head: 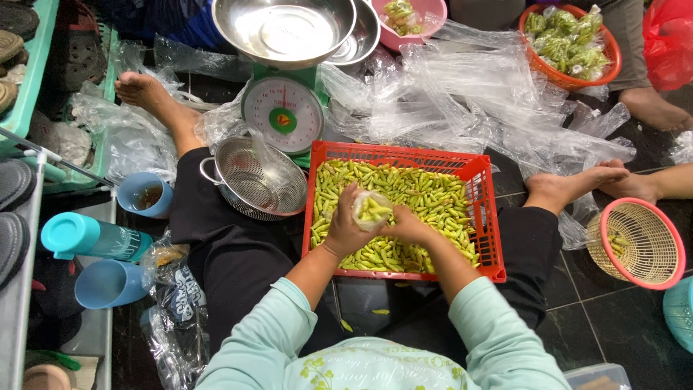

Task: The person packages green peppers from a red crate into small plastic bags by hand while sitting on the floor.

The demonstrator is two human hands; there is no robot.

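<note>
Small clear bag of green chillies, up over the middle of the red crate, which is heaped with more chillies. Left hand curls round the bag's left side, fingers closed on the plastic. Right hand presses in from the right, its fingertips tucked behind the bag, so their grip is hard to read. Metal strainer sits just beside the crate, partly under loose plastic. The scale stands behind, bowl on top cut off by the frame's edge.
</note>
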